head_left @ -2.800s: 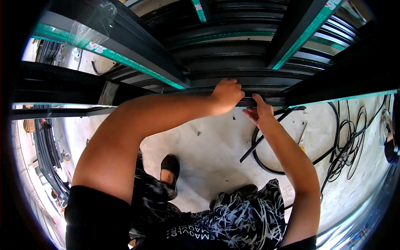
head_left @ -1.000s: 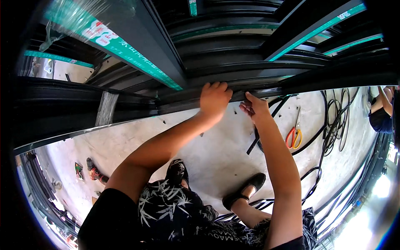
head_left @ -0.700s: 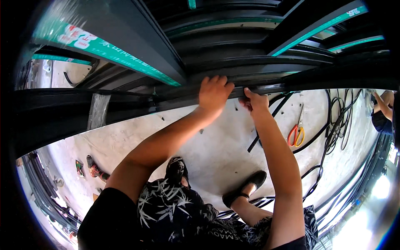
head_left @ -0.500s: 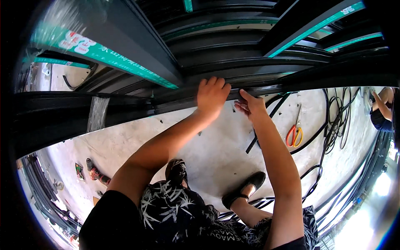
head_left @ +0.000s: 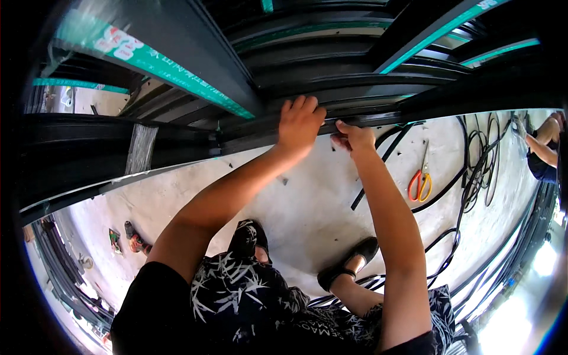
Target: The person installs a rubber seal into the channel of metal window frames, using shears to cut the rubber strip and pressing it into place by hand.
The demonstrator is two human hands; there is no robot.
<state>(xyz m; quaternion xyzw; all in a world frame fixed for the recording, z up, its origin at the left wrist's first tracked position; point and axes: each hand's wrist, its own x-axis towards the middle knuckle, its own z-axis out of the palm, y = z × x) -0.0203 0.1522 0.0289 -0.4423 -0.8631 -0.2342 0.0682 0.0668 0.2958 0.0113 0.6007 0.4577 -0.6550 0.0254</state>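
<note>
A long black frame bar (head_left: 248, 137) runs across in front of me, part of a stack of dark profiles. My left hand (head_left: 299, 125) is laid over it, its fingers bent across the top and their tips on the far side. Just to the right, my right hand (head_left: 357, 138) is at the bar's near edge, thumb pressed against it and fingers curled below. Whether a thin strip lies under that thumb, I cannot make out. A black rubber strip (head_left: 387, 155) hangs or lies below the bar beside my right hand, its cut end toward me.
Scissors (head_left: 421, 182) with red and yellow handles lie on the pale floor (head_left: 284, 201), near tangled black strips (head_left: 473, 160). A power drill (head_left: 136, 238) lies at left. Green-taped profiles (head_left: 177, 71) stick up behind the bar. Another person (head_left: 543, 148) sits at far right.
The view has shifted slightly, with the bar and both hands a little higher in the picture. Both hands stay at about the same spot on the bar.
</note>
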